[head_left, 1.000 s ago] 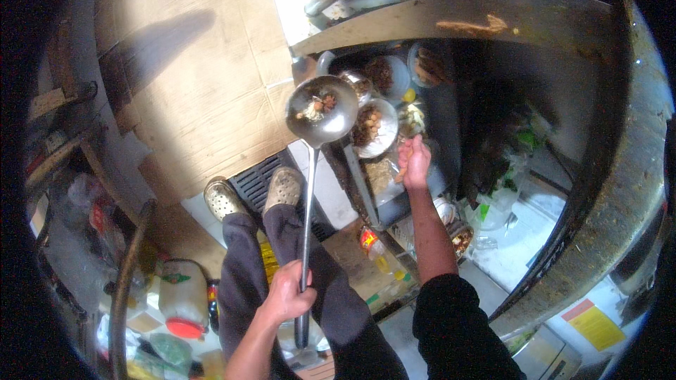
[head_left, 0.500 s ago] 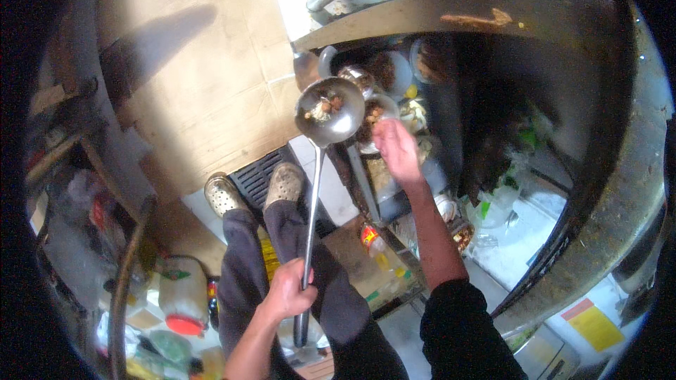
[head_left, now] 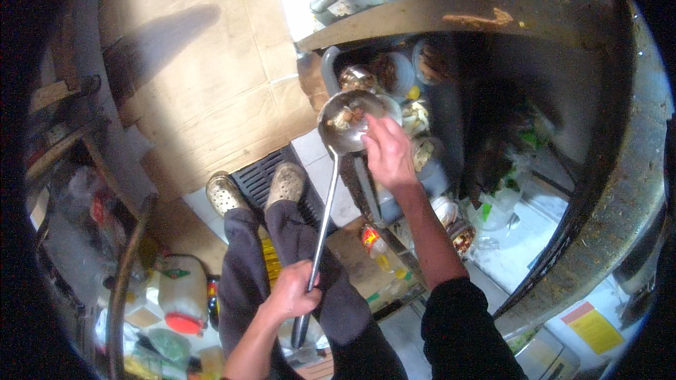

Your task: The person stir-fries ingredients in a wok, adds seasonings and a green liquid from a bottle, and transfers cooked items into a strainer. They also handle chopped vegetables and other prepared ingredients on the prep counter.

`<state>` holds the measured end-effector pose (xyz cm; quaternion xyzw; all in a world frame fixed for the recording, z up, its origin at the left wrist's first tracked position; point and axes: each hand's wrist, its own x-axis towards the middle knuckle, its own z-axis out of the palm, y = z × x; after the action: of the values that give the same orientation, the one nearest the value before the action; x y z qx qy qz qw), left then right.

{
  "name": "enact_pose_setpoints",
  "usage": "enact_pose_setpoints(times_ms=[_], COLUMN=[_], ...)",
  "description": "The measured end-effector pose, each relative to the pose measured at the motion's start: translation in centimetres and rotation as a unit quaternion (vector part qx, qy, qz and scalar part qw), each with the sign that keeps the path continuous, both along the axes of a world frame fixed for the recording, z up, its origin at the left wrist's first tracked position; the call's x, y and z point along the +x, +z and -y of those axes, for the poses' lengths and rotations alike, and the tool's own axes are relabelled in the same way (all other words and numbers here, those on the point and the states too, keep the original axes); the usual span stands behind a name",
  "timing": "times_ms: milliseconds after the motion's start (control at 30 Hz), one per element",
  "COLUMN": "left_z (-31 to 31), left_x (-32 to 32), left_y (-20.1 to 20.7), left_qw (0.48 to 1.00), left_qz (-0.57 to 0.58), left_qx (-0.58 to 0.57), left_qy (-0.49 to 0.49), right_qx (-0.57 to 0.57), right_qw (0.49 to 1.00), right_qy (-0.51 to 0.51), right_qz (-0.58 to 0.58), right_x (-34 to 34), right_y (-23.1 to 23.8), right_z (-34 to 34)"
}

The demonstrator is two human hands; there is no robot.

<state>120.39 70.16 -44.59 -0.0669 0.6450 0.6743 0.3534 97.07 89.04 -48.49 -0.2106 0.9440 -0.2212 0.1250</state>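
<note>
My left hand (head_left: 293, 290) is wrapped round the dark grip of a long-handled metal ladle (head_left: 329, 132). Its bowl is tilted up toward me, with a small heap of pale and reddish-brown bits (head_left: 348, 119) inside. Over the right side of the bowl reaches my right hand (head_left: 389, 155), fingertips pinched together just above the bits. Whatever those fingers hold is too small to make out. Behind the bowl, several bowls of ingredients stand close together, among them a grey bowl of dark brown stuff (head_left: 401, 72); the ladle partly hides the nearest one.
Flattened cardboard (head_left: 211, 91) covers the floor at the left, beside my shoes (head_left: 286, 181). A curved metal rim (head_left: 598, 260) sweeps round the right side. Lower down lie a bottle with a red label (head_left: 377, 243) and a white jug with a red lid (head_left: 184, 295).
The ladle's bowl has shifted right and slightly nearer. My right hand has moved from the ingredient bowl to the left, over the ladle. My left hand keeps its grip.
</note>
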Motion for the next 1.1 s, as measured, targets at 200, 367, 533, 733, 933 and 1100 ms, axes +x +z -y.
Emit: enact_pose_setpoints(times_ms=[200,367,533,733,933,1100], left_z=[-0.2,-0.3,-0.3,-0.1,0.3,0.6], left_x=[-0.1,0.0,0.2,0.5,0.0,0.5], left_y=[0.1,0.0,-0.1,-0.1,0.0,0.1], left_qw=[1.000,1.000,1.000,1.000,1.000,1.000], left_qz=[-0.013,-0.016,-0.009,-0.006,0.008,0.005], left_qx=[0.006,0.005,-0.003,0.000,-0.005,-0.018], left_qy=[-0.009,-0.013,-0.017,0.006,-0.009,-0.008], right_qx=[-0.007,0.049,-0.041,-0.106,-0.050,0.102], right_qw=[1.000,0.999,0.989,0.846,0.811,0.796], right_qy=[-0.017,0.002,-0.128,-0.463,-0.576,-0.501], right_qz=[0.009,0.004,-0.055,0.242,0.082,0.325], right_x=[0.4,0.5,1.3,-2.0,0.9,4.9], right_y=[0.0,1.1,-0.5,-6.4,-12.1,-12.2], right_z=[-0.7,-0.3,-2.3,-15.0,-29.2,-25.5])
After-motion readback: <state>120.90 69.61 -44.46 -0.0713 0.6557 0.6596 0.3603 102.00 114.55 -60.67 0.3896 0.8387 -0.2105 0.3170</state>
